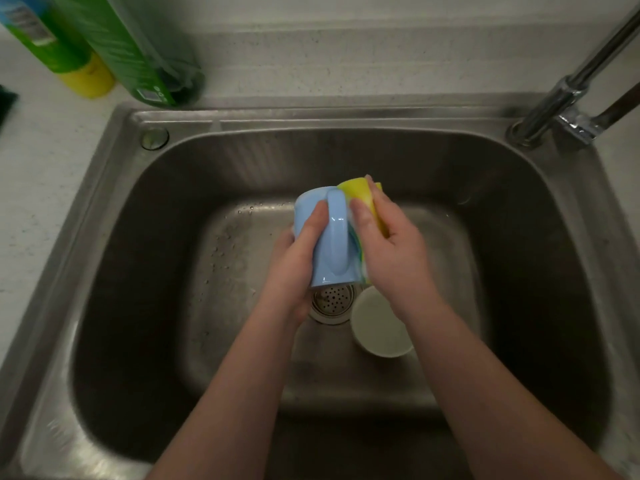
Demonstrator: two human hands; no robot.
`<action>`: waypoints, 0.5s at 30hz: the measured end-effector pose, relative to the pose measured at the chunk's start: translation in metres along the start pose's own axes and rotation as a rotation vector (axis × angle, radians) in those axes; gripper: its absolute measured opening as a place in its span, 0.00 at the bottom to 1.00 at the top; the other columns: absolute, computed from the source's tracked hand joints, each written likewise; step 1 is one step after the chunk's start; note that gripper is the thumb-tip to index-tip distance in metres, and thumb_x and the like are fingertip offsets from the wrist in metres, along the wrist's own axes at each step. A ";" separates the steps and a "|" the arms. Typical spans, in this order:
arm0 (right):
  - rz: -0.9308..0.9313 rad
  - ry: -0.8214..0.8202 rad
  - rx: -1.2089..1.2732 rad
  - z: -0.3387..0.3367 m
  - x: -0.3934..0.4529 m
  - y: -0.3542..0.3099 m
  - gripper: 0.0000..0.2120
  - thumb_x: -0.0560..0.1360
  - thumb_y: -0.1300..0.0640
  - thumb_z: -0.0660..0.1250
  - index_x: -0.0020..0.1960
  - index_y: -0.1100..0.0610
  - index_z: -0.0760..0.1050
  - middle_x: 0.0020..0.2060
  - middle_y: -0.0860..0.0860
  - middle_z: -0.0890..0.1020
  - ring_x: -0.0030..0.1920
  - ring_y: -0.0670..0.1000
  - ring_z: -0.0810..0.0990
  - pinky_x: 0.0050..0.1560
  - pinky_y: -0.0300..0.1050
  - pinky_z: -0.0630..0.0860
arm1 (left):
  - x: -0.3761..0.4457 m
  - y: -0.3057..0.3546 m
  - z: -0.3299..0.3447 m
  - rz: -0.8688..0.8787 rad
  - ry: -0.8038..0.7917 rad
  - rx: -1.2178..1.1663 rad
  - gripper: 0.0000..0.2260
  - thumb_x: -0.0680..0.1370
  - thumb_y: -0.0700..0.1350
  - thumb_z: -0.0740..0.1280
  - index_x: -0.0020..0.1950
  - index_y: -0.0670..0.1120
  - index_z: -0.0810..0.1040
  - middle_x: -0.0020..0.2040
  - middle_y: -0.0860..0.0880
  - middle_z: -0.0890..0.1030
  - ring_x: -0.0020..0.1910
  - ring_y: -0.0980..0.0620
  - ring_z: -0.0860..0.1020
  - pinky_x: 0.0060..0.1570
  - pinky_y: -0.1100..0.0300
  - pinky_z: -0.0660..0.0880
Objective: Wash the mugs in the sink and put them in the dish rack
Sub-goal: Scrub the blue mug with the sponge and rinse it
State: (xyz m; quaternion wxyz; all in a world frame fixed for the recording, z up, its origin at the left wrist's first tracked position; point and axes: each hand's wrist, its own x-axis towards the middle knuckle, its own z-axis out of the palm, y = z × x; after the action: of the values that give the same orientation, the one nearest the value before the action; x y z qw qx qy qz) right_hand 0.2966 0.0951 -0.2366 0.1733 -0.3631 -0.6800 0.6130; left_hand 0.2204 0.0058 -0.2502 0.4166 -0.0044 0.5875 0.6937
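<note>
Nearest us, our forearms reach over the sink [114,188] rim. Below our right wrist a white mug [375,327] sits upright on the sink floor, just beside the drain [330,301]. Above the drain our left hand [294,268] grips the blue mug [325,237], thumb beside its handle, which faces up. Our right hand [391,244] clamps a yellow sponge [360,195] against the mug's right side. Water drops speckle the floor to the left. Farther back, the tap [568,102] rises at the right corner, and green bottles [138,53] stand on the bench [38,157] at the left.
</note>
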 end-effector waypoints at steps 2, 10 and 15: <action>0.093 0.001 0.140 0.000 0.002 0.001 0.17 0.78 0.43 0.61 0.66 0.41 0.73 0.61 0.38 0.77 0.57 0.39 0.76 0.57 0.39 0.75 | 0.001 0.000 -0.001 -0.003 -0.017 -0.005 0.28 0.69 0.62 0.69 0.63 0.46 0.78 0.53 0.44 0.84 0.51 0.44 0.83 0.43 0.53 0.80; 0.159 0.017 0.275 -0.003 -0.001 -0.009 0.13 0.78 0.42 0.60 0.60 0.42 0.76 0.52 0.41 0.81 0.52 0.42 0.80 0.51 0.43 0.79 | -0.006 0.010 -0.003 -0.018 -0.141 -0.083 0.18 0.78 0.56 0.57 0.57 0.48 0.78 0.46 0.49 0.85 0.44 0.50 0.83 0.41 0.55 0.81; -0.074 0.025 0.026 -0.001 -0.005 -0.008 0.20 0.78 0.43 0.60 0.69 0.39 0.67 0.59 0.34 0.71 0.56 0.32 0.71 0.56 0.32 0.69 | -0.005 0.010 -0.001 -0.003 -0.097 0.008 0.25 0.73 0.61 0.64 0.63 0.46 0.77 0.52 0.46 0.84 0.50 0.47 0.83 0.44 0.53 0.79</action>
State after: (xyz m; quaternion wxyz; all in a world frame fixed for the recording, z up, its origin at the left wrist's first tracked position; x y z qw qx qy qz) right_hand 0.2984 0.0924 -0.2275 0.2091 -0.3429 -0.6828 0.6103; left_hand 0.2178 0.0027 -0.2399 0.4456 0.0301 0.5696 0.6900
